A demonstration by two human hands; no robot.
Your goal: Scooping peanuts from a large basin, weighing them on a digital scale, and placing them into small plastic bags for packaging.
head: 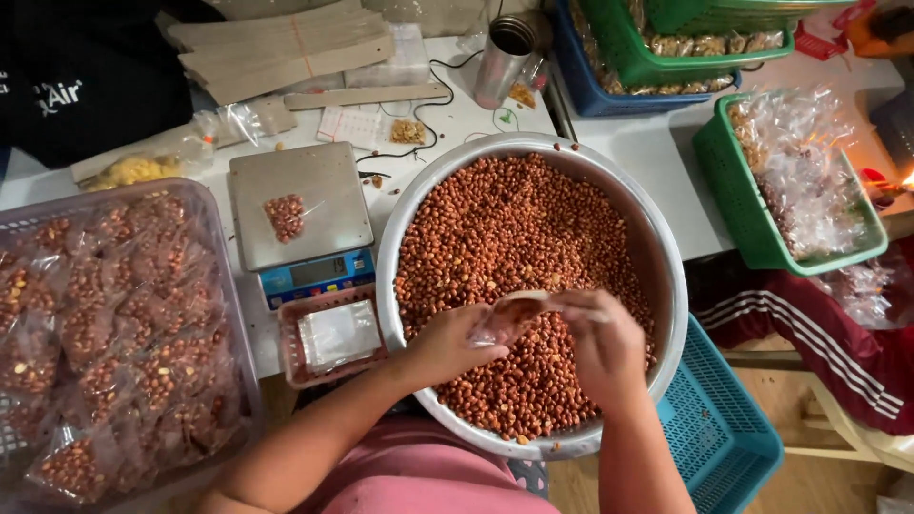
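White table (657,162) carries everything. On it: big metal bowl of red-skinned peanuts (529,286), digital scale (303,221) with one small peanut bag (285,216) on its plate, clear tray of filled peanut bags (114,333) at left, small pink tray of empty plastic bags (331,338), metal can (503,59), stacked wooden strips (286,48), green basket of bags (790,181), blue crate (609,90) holding another green basket (685,43).

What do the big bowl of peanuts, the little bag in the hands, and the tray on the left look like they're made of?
Big bowl: likely metal, steel or aluminium, given its dull silver sheen and thin rolled rim.
Little bag, held by the left hand and right hand: thin clear plastic film, glossy and see-through.
Tray: seemingly translucent pale plastic with a moulded rim.
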